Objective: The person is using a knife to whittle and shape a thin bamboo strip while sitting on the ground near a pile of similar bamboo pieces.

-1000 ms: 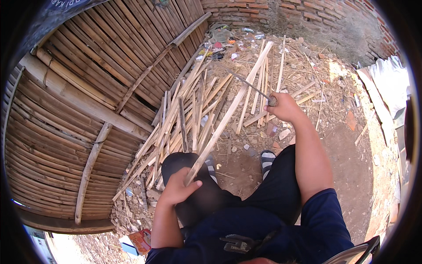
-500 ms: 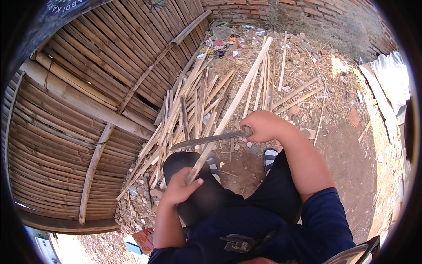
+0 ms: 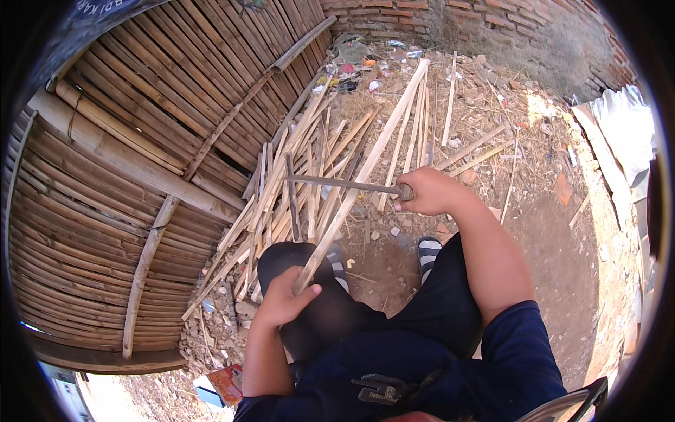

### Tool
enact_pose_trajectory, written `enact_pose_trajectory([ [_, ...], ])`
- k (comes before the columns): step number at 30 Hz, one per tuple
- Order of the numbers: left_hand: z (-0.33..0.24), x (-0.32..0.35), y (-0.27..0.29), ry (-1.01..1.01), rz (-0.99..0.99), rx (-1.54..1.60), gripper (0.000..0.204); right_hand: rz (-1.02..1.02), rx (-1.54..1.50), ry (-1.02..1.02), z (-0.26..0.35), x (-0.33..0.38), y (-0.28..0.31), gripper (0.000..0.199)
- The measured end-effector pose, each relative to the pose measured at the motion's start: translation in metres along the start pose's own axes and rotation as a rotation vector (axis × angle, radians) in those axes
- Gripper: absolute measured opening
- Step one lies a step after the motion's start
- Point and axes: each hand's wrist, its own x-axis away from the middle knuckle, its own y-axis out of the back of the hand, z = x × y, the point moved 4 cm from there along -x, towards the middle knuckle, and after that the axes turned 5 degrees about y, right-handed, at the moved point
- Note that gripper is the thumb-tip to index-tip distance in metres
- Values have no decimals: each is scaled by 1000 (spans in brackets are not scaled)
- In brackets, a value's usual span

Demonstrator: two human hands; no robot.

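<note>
Pale rough bamboo slat (image 3: 358, 179), dull metal blade (image 3: 337, 184)

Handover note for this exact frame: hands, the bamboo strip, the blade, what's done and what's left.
Left hand: gripping the near end of a long bamboo strip, braced at the knee.
Right hand: gripping the handle of a long blade, which lies across the strip about midway along it.
Pile of split strips on the ground against the bamboo fence.
Done: many strips already lie split.
Left: the held strip shows no clear cut; cannot tell how deep the blade sits.
</note>
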Motion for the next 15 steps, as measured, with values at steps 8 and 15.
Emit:
enact_pose_trajectory([
  [8,-6,1,2,32,18,-28,39,77,54,199,30,-6,-25,42],
  [15,-8,0,1,19,18,2,41,-190,-9,-222,-37,7,23,53],
])
